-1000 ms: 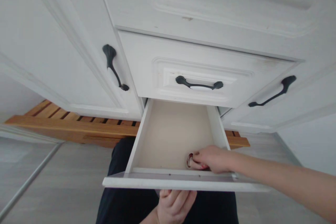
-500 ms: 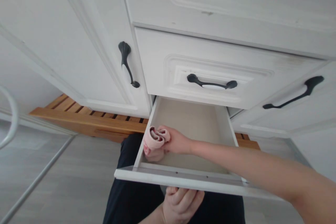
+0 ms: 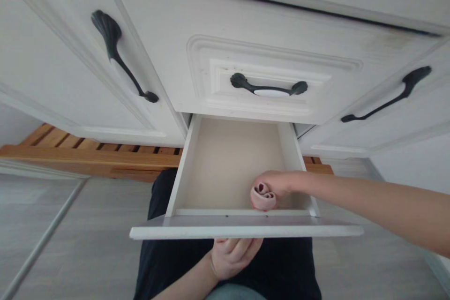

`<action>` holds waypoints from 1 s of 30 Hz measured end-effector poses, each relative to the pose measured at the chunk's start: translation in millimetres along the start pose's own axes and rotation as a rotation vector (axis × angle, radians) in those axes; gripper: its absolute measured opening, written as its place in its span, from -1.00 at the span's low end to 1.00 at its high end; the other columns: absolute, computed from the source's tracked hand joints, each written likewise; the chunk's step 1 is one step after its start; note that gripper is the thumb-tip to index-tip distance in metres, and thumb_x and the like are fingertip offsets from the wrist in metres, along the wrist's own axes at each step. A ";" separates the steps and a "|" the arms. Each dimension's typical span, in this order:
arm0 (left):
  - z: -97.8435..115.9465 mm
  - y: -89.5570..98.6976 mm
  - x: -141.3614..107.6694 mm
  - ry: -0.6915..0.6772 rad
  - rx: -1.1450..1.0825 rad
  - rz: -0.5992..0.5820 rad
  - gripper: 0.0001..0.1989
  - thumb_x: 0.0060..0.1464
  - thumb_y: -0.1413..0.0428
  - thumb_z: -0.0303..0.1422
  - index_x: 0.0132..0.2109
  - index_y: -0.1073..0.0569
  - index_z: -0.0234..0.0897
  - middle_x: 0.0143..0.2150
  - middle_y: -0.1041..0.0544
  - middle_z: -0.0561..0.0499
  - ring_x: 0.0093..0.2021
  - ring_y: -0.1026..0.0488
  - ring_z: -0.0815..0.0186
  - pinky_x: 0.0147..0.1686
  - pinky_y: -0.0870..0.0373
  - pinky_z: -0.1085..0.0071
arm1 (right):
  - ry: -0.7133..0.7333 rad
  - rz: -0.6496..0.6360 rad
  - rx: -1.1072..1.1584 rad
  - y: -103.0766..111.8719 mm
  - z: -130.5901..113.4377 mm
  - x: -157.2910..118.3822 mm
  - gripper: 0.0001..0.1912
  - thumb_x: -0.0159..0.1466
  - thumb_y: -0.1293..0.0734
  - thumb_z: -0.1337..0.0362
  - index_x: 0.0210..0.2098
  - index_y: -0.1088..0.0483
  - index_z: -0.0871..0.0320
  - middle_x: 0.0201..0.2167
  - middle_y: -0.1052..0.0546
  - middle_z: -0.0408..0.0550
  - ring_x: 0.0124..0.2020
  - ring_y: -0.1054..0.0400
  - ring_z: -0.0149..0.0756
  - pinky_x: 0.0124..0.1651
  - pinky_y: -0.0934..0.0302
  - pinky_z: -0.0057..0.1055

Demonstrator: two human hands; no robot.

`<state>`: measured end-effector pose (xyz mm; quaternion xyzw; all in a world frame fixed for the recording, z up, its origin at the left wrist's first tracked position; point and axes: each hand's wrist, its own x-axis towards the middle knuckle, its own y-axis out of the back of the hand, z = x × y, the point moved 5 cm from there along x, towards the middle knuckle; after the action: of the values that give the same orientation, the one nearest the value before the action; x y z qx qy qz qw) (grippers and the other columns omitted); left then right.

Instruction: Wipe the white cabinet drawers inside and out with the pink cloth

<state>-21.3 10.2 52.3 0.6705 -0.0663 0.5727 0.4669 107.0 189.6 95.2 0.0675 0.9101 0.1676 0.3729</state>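
Since 0.5 s ago, right hand [image 3: 277,183] moved from the left wall of the open white wooden drawer [image 3: 242,231] to its front right corner. Fingers clenched around a rolled pink cloth [image 3: 263,196], which touches the beige drawer floor. Left hand [image 3: 232,255] grips under the drawer front, fingers curled.

Two hands are seen: the right hand [image 3: 277,183] inside one open drawer [image 3: 246,231], the left hand [image 3: 232,255] beneath it. One rolled pink cloth [image 3: 263,196] is gripped by the right. Three black handles [image 3: 269,86] are counted above the hands.
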 end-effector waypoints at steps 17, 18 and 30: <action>1.6 -5.2 2.6 0.044 0.066 0.097 -0.77 0.15 -0.21 -0.43 -0.11 -0.61 0.05 -0.03 -0.61 0.27 0.15 -0.37 0.39 0.43 0.13 0.23 | -0.209 -0.142 0.384 -14.1 10.4 -26.1 -0.75 -0.05 -0.37 0.17 -0.45 -0.25 0.14 -0.62 -0.21 -0.29 -0.56 -0.06 -0.50 -0.52 0.02 -0.51; 1.5 -4.4 3.9 0.045 0.074 0.109 -0.77 0.16 -0.22 -0.42 -0.11 -0.60 0.06 -0.01 -0.60 0.27 0.16 -0.37 0.40 0.43 0.12 0.23 | -0.168 -0.084 0.434 -13.6 -2.4 -19.1 -0.74 -0.03 -0.39 0.17 -0.41 -0.30 0.16 -0.59 -0.24 -0.27 -0.53 -0.08 -0.49 -0.48 0.00 -0.50; -3.3 4.3 6.6 -0.008 0.131 0.033 -0.75 0.13 -0.25 -0.34 -0.07 -0.58 0.14 0.18 -0.52 0.27 0.30 -0.26 0.36 0.42 0.08 0.23 | 0.574 -0.095 0.348 14.8 -228.4 52.3 -0.65 0.28 -0.35 0.13 -0.01 -0.40 0.18 -0.14 -0.47 -0.10 -0.11 -0.28 -0.33 -0.03 -0.22 -0.42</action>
<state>-24.0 13.1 59.9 0.7007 -0.0415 0.5810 0.4120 -90.5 158.2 218.2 0.0377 0.9951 0.0045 0.0916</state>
